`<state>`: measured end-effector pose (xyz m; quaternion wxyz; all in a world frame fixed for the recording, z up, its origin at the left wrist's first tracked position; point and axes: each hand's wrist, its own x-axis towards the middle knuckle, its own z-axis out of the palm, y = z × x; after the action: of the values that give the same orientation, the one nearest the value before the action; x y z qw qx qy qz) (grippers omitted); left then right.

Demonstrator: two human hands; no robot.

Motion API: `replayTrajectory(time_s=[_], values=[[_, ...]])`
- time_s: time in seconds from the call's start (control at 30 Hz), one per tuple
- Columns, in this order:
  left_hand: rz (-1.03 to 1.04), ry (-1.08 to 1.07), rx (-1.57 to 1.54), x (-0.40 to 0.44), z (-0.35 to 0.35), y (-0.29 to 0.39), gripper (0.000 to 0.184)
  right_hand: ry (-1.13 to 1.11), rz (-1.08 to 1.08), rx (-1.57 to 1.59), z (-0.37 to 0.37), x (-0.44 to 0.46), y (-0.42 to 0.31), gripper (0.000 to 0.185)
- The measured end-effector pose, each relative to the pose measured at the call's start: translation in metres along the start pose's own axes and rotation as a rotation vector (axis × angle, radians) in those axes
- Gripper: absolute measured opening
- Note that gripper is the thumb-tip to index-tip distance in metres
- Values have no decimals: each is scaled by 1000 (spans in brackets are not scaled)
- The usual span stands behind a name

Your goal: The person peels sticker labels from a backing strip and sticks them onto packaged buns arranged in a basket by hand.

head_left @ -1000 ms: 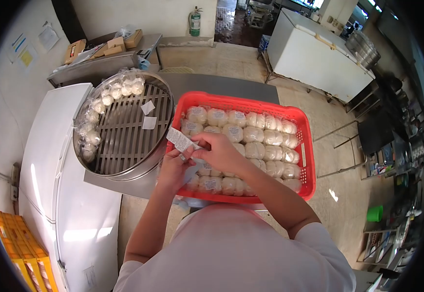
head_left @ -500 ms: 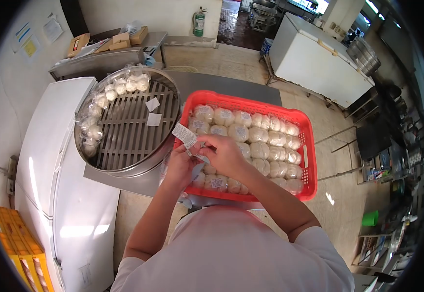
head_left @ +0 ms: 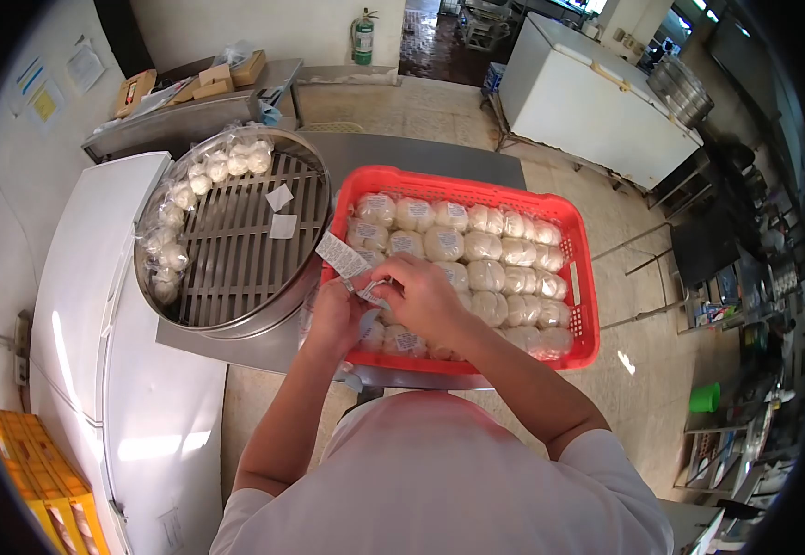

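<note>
Over the left part of a red plastic crate (head_left: 580,305), my two hands work close together on a strip of printed labels (head_left: 344,256). My left hand (head_left: 333,319) is closed on the strip, whose printed end sticks up past the fingers. The fingers of my right hand (head_left: 416,289) pinch a small piece of the label strip just beside it. Rows of white buns in clear plastic (head_left: 445,243) fill the crate. Several packs at the left bear printed labels on top; those at the right show none. My hands and forearms hide some packs.
A round metal steamer tray (head_left: 236,326) stands left of the crate, with bagged smaller buns (head_left: 183,195) along its rim and two loose labels (head_left: 281,226) on its slats. Both rest on a metal table (head_left: 421,151). A white freezer (head_left: 143,444) stands at the left.
The view has shifted slightly, moving the scene a little left. My hands stay together at the label strip, and a white label piece now shows more clearly between my fingers.
</note>
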<state>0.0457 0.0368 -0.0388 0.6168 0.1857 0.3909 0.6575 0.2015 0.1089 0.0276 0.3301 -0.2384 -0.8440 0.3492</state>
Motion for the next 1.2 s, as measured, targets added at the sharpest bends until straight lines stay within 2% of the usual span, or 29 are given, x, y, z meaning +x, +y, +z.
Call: replayTrajectory(time_s=[0.03,0.13,0.23,0.37,0.43,0.53,0.63,0.67,0.77,0.87,0.97,1.07,1.17,1.2], values=[[1,2,7,0,0,0,33,12,8,-11,0,-1,0,10],[11,41,51,-3,6,2,34,44,-149,-67,-3,1,-1,12],[32,148,20,-5,12,5,30,74,-261,65,-18,1,-22,12],[35,155,-61,-2,13,1,23,167,209,262,-61,-11,-19,12],[48,156,-87,-2,13,2,20,188,457,239,-79,-22,22,13],[62,166,-87,-2,12,3,18,146,625,176,-72,-54,80,20],[67,163,-103,-3,15,5,19,63,604,-222,-55,-71,86,27],[66,157,-115,-3,15,5,18,11,625,-242,-53,-76,95,33],[74,139,-137,-4,14,5,15,-40,570,-668,-57,-62,68,36],[80,124,-131,-5,16,6,15,-90,598,-630,-65,-59,65,36],[71,139,-87,-5,17,6,17,-45,610,-762,-62,-63,82,34],[80,158,16,-1,13,0,17,39,543,-472,-73,-45,77,31],[90,140,162,-1,7,-4,16,136,272,-18,-54,-19,48,26],[102,124,233,0,4,-7,15,104,239,35,-45,-8,35,23]])
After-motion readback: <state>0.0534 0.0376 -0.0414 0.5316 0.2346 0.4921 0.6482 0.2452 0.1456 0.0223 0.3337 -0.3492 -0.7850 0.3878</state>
